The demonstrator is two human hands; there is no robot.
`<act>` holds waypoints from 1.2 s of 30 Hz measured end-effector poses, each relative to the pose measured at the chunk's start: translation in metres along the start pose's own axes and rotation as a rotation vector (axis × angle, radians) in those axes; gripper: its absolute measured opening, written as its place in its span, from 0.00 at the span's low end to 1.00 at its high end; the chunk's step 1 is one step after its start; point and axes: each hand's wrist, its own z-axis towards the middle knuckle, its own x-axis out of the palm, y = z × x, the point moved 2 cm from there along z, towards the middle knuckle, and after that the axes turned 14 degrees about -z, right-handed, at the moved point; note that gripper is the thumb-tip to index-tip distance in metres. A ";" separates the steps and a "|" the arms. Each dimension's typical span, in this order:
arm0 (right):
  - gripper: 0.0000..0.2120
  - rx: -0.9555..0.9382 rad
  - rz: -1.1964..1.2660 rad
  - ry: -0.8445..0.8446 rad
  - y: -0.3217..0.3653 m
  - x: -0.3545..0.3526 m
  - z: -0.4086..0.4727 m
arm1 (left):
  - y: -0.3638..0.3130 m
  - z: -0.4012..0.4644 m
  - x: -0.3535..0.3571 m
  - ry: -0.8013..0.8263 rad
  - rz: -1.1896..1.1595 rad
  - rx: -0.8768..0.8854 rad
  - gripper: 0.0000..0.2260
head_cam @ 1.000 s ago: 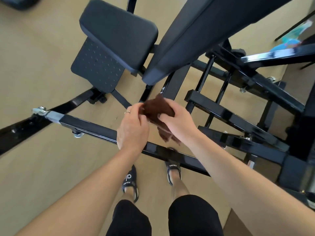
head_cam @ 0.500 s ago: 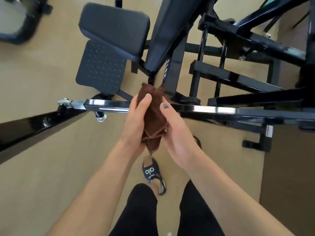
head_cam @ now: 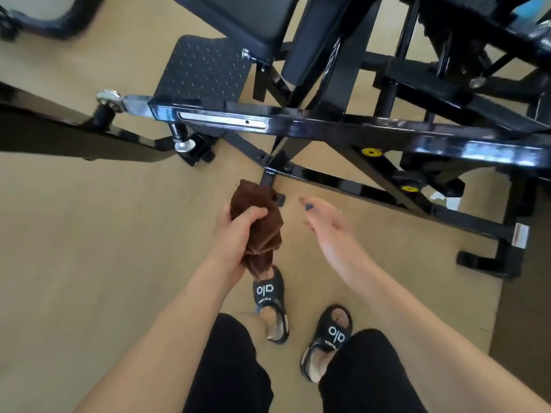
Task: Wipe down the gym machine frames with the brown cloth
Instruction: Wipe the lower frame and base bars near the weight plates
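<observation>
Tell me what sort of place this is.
Most likely a gym. A glossy black steel machine frame with yellow-capped pivot bolts fills the view, along with a black padded seat cushion and a dimpled black footplate, all standing on tan flooring.

"alo" in white on both black slides point(head_cam: 269, 290), smaller lettering beneath unreadable

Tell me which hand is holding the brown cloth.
The left hand grips the bunched brown cloth; the right hand is open and holds nothing.
</observation>
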 end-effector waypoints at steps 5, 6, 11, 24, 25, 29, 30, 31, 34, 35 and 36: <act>0.26 -0.074 -0.112 -0.245 -0.024 -0.025 0.059 | 0.019 0.062 0.006 0.052 0.111 0.115 0.14; 0.28 -0.089 -0.131 -0.311 -0.024 -0.027 0.075 | 0.021 0.078 0.011 0.061 0.136 0.154 0.14; 0.33 -0.320 -0.306 -0.648 -0.007 -0.032 0.144 | 0.017 0.154 0.035 0.157 0.223 0.362 0.11; 0.33 -0.613 -0.640 -1.116 0.008 -0.034 0.233 | -0.015 0.206 0.126 0.514 0.065 0.823 0.14; 0.34 -0.615 -0.633 -1.123 0.007 -0.034 0.235 | -0.017 0.203 0.130 0.525 0.060 0.836 0.14; 0.31 -0.612 -0.614 -1.150 0.007 -0.032 0.235 | -0.025 0.196 0.139 0.578 0.064 0.923 0.13; 0.31 -0.602 -0.610 -1.162 0.008 -0.032 0.235 | -0.024 0.197 0.140 0.600 0.058 0.922 0.13; 0.30 -0.587 -0.612 -1.178 0.009 -0.031 0.235 | -0.020 0.200 0.140 0.621 0.043 0.905 0.13; 0.28 -0.545 -0.620 -1.219 0.011 -0.028 0.236 | -0.005 0.228 0.129 0.618 0.030 0.801 0.11; 0.27 -0.542 -0.613 -1.219 0.011 -0.028 0.236 | 0.001 0.242 0.123 0.604 0.033 0.758 0.10; 0.27 -0.534 -0.616 -1.210 0.011 -0.028 0.237 | 0.007 0.256 0.115 0.583 0.042 0.712 0.09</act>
